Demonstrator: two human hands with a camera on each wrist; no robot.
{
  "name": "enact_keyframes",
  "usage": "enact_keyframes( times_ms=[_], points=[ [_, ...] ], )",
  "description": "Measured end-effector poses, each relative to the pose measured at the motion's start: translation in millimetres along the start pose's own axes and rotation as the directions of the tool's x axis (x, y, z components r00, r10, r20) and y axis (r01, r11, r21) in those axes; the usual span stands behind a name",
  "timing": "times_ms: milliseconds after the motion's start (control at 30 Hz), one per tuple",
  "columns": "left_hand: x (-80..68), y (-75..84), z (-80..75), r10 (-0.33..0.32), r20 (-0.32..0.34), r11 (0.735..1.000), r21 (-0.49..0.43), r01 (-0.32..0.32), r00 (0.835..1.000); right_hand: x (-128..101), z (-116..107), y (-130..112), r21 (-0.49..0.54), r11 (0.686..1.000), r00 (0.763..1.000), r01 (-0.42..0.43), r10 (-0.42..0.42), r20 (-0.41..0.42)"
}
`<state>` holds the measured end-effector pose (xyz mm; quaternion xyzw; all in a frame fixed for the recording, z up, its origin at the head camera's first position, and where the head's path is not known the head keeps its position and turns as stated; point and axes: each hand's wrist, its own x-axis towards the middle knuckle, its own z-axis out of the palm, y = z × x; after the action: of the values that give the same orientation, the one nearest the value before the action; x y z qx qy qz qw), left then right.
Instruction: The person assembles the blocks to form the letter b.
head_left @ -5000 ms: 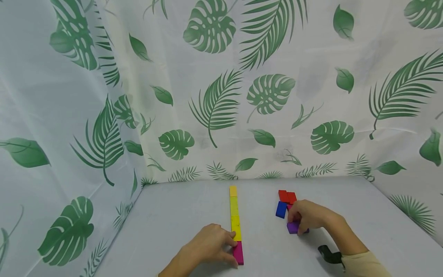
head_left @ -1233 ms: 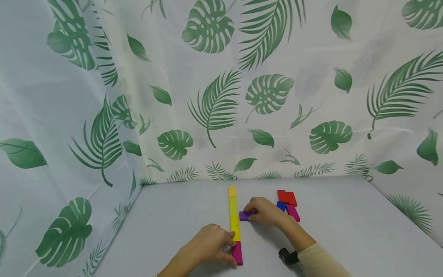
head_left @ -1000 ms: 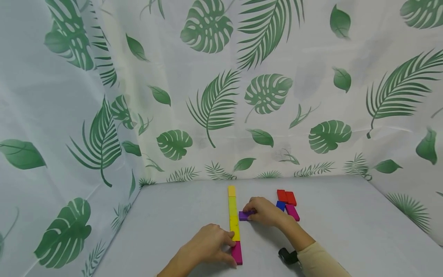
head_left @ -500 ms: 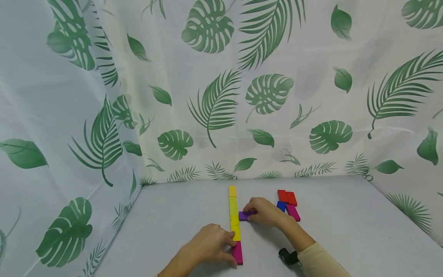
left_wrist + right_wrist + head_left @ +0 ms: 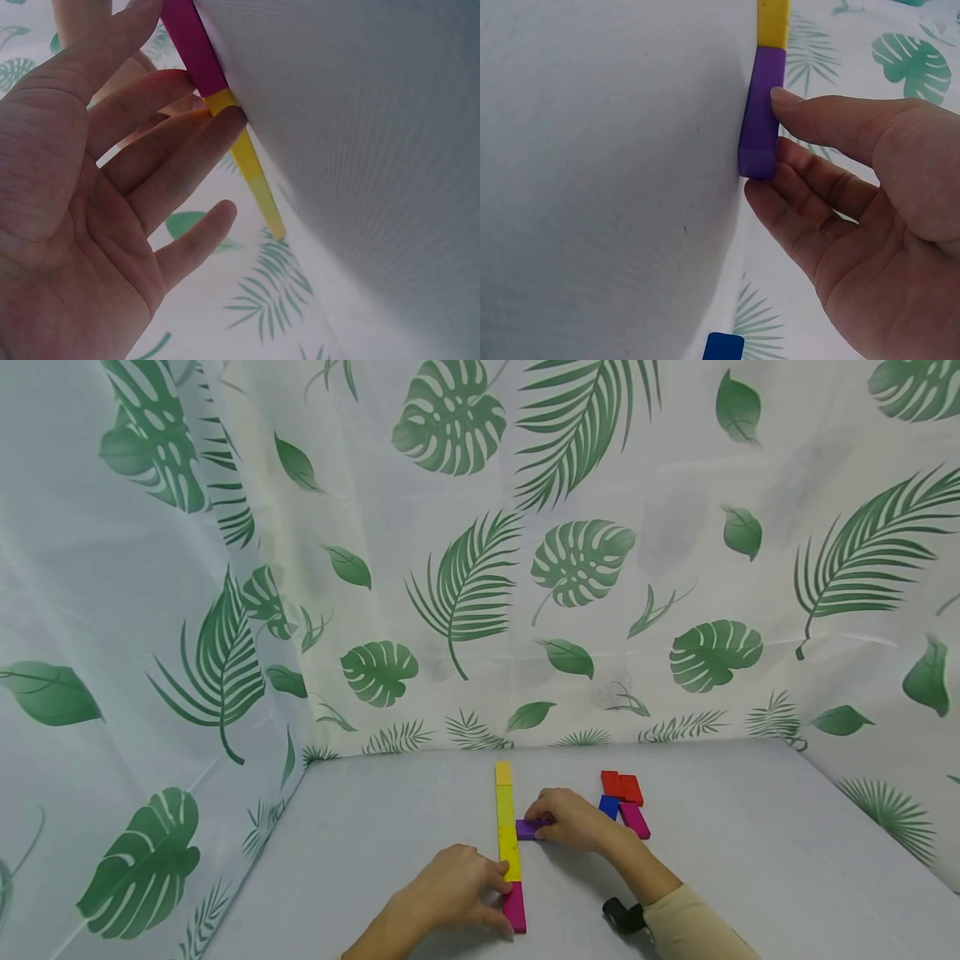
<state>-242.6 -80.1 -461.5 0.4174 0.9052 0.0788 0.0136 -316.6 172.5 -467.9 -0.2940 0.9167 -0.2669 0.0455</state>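
Currently right hand (image 5: 573, 819) fingers pinch purple block (image 5: 529, 829) flat on tabletop (image 5: 750, 860), butted against yellow row (image 5: 507, 827). Left hand (image 5: 450, 893) fingers, relaxed, press row at magenta block (image 5: 514, 907). Advise: keep row braced, square purple block flush before release.

right hand (image 5: 573, 819) | carried purple block (image 5: 529, 829) | now against yellow row (image 5: 507, 827)

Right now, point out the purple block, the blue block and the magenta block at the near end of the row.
purple block (image 5: 761, 112): right wrist view, its long side face.
blue block (image 5: 608, 807): head view, its top face.
magenta block (image 5: 514, 907): head view, its top face.
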Motion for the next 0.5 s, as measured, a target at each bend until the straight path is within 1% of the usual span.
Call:
enact_keyframes(
  times_ms=[100,333,500],
  points=[
    [-0.4,0.3,-0.8,0.002,0.001,1.0,0.002,-0.002,1.0,0.0,0.1,-0.7,-0.002,1.0,1.0,0.0,0.0,0.0],
    [0.3,0.5,-0.2,-0.023,0.011,1.0,-0.02,0.023,1.0,0.6,0.7,-0.6,-0.006,1.0,1.0,0.002,-0.002,0.0],
    [0.2,-0.1,0.8,-0.019,0.004,1.0,-0.016,0.019,1.0,1.0,1.0,0.3,-0.009,1.0,1.0,0.002,-0.002,-0.003]
  ],
)
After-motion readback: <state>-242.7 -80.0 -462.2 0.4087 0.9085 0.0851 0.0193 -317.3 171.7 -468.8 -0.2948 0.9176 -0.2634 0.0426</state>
